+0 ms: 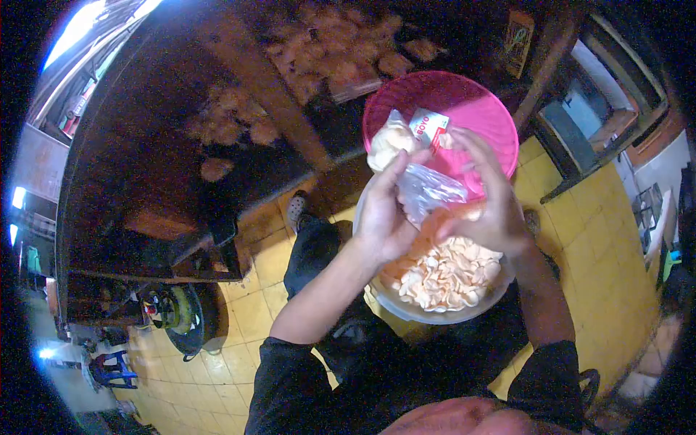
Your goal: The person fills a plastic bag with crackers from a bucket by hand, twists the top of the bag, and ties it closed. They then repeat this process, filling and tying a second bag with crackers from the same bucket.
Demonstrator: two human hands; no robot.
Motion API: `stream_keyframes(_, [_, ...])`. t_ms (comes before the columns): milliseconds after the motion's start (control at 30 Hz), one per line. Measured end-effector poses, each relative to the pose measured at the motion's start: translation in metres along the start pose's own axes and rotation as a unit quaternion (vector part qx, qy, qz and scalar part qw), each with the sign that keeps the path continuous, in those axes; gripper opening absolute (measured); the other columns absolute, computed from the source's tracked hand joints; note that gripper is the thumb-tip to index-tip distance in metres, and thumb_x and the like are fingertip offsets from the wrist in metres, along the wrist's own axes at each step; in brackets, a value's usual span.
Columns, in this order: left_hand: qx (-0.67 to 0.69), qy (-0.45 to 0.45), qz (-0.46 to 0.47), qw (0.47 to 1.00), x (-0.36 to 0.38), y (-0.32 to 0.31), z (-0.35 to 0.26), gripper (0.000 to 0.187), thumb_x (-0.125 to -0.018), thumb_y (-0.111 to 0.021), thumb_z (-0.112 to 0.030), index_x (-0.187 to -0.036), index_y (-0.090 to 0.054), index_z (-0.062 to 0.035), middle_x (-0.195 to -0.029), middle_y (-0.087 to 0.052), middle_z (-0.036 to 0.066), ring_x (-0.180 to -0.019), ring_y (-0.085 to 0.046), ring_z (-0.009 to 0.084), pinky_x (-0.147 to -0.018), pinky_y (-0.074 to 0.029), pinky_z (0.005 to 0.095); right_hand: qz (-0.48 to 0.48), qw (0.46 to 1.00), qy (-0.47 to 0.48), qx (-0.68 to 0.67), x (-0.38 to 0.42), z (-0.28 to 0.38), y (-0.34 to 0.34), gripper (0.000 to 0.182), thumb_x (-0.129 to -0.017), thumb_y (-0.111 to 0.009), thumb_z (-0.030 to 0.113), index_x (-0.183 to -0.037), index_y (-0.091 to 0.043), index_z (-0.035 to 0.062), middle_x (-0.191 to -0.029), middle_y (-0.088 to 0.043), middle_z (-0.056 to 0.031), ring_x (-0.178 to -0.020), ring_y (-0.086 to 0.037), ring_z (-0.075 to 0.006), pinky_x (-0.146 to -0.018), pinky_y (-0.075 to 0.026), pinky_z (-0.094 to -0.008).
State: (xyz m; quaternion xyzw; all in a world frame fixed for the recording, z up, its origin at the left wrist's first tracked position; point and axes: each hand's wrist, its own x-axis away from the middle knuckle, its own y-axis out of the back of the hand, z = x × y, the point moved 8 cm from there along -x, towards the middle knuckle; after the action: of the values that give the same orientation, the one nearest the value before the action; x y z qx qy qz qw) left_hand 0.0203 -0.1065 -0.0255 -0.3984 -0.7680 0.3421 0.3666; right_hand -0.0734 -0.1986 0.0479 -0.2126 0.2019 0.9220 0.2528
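Note:
My left hand (391, 206) is closed around a clear plastic bag (433, 185), its bulging end filled with pale crackers (392, 147). The bag's loose, crinkled end points right, towards my other hand. My right hand (489, 199) hovers beside it, slightly blurred, with fingers curved and thumb spread apart. Beneath both hands sits a pale round tub (406, 313) heaped with cracker pieces (449, 275). A pink basket (493, 109) stands just beyond, overlapping the tub's far side in this view. A white and red printed label (429, 127) shows against the basket, behind the bag.
Dark wooden furniture (145, 145) with piles of brownish pieces (333, 51) fills the far side. A large dark pan (192, 322) lies at lower left, near a blue stool (114, 370). Yellow tiles (587, 239) cover the floor, and a wooden frame (616, 87) stands at right.

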Motion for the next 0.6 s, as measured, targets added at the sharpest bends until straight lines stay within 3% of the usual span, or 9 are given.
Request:
stream_keyframes(33, [0.015,0.028,-0.012,0.999,0.004,-0.005,0.012,0.038,-0.097,-0.052,-0.040,-0.123,-0.058,-0.0133,-0.108,-0.067,0.005,-0.083,-0.067,0.0162,-0.057,-0.053,0.0258,0.040,0.962,0.124,0.239,-0.001,0.021,-0.014,0.086,-0.068,-0.084,0.025,-0.141,-0.042,0.0048,-0.139,-0.045,-0.0233,-0.131,-0.043,-0.0358,-0.106,-0.039,-0.0458])
stream_keyframes(67, [0.014,0.028,-0.011,0.999,0.006,-0.003,0.020,0.038,-0.097,-0.052,-0.040,-0.123,-0.058,-0.0133,-0.108,-0.067,0.005,-0.083,-0.067,0.0162,-0.057,-0.053,0.0258,0.034,0.978,0.111,0.171,0.002,0.013,-0.021,0.075,-0.070,-0.080,0.025,-0.138,-0.051,0.0143,-0.148,-0.036,-0.0223,-0.139,-0.028,-0.0390,-0.115,-0.022,-0.0477])
stream_keyframes(133, [-0.060,0.097,0.049,0.992,0.008,-0.005,0.042,0.030,-0.100,-0.049,-0.034,-0.120,-0.058,-0.0130,-0.103,-0.064,0.000,-0.095,-0.061,0.0107,-0.081,-0.052,0.0294,0.046,0.965,0.142,0.216,0.004,0.011,-0.027,0.060,-0.074,-0.076,0.026,-0.131,-0.059,0.0168,-0.148,-0.037,-0.0205,-0.140,-0.028,-0.0389,-0.115,-0.021,-0.0472])
stream_keyframes(233, [0.002,0.073,0.152,0.986,0.008,-0.022,0.041,0.027,-0.101,-0.049,-0.031,-0.119,-0.057,-0.0141,-0.098,-0.062,-0.003,-0.092,-0.060,0.0081,-0.075,-0.052,0.0262,0.050,0.972,0.127,0.193,0.008,0.006,-0.034,0.025,-0.085,-0.064,0.029,-0.105,-0.075,0.0196,-0.152,-0.035,-0.0148,-0.142,-0.023,-0.0355,-0.116,-0.016,-0.0445])
stream_keyframes(300, [0.039,0.096,0.090,0.991,0.010,-0.017,0.042,0.024,-0.100,-0.051,-0.032,-0.115,-0.057,-0.0143,-0.086,-0.058,-0.004,-0.077,-0.056,0.0071,-0.067,-0.047,0.0232,-0.024,0.991,0.129,-0.025,0.007,0.012,-0.023,0.035,-0.091,-0.059,0.039,-0.116,-0.069,0.0159,-0.142,-0.044,-0.0156,-0.128,-0.045,-0.0321,-0.109,-0.032,-0.0437])
stream_keyframes(367, [0.087,0.064,0.200,0.974,0.011,-0.039,0.030,0.020,-0.099,-0.053,-0.032,-0.109,-0.057,-0.0147,-0.072,-0.049,-0.005,-0.062,-0.047,0.0072,-0.059,-0.040,0.0228,-0.030,0.995,0.081,-0.046,0.006,0.015,-0.022,0.040,-0.092,-0.055,0.043,-0.118,-0.065,0.0138,-0.134,-0.047,-0.0143,-0.117,-0.048,-0.0288,-0.102,-0.036,-0.0413])
stream_keyframes(400, [0.079,0.064,0.130,0.986,0.013,-0.039,0.028,0.020,-0.099,-0.055,-0.032,-0.101,-0.056,-0.0129,-0.066,-0.042,-0.005,-0.056,-0.039,0.0073,-0.054,-0.036,0.0240,-0.035,0.997,0.034,-0.066,0.006,0.015,-0.021,0.045,-0.094,-0.051,0.046,-0.120,-0.062,0.0118,-0.126,-0.050,-0.0131,-0.105,-0.051,-0.0256,-0.094,-0.040,-0.0389])
stream_keyframes(500, [0.078,0.028,0.185,0.979,0.010,-0.037,0.020,0.018,-0.098,-0.055,-0.029,-0.095,-0.054,-0.0105,-0.067,-0.042,-0.004,-0.057,-0.040,0.0076,-0.053,-0.036,0.0237,-0.046,0.986,-0.107,-0.123,0.007,0.007,-0.019,0.061,-0.098,-0.040,0.057,-0.127,-0.052,0.0056,-0.101,-0.058,-0.0092,-0.071,-0.060,-0.0160,-0.072,-0.052,-0.0318])
stream_keyframes(600, [-0.022,0.009,0.175,0.984,0.008,-0.036,0.014,0.019,-0.097,-0.056,-0.026,-0.089,-0.051,-0.0095,-0.066,-0.040,-0.003,-0.056,-0.039,0.0080,-0.049,-0.034,0.0228,-0.082,0.987,-0.118,0.075,0.006,0.001,-0.001,0.060,-0.099,-0.032,0.058,-0.111,-0.057,0.0059,-0.082,-0.058,-0.0050,-0.068,-0.057,-0.0153,-0.066,-0.049,-0.0323])
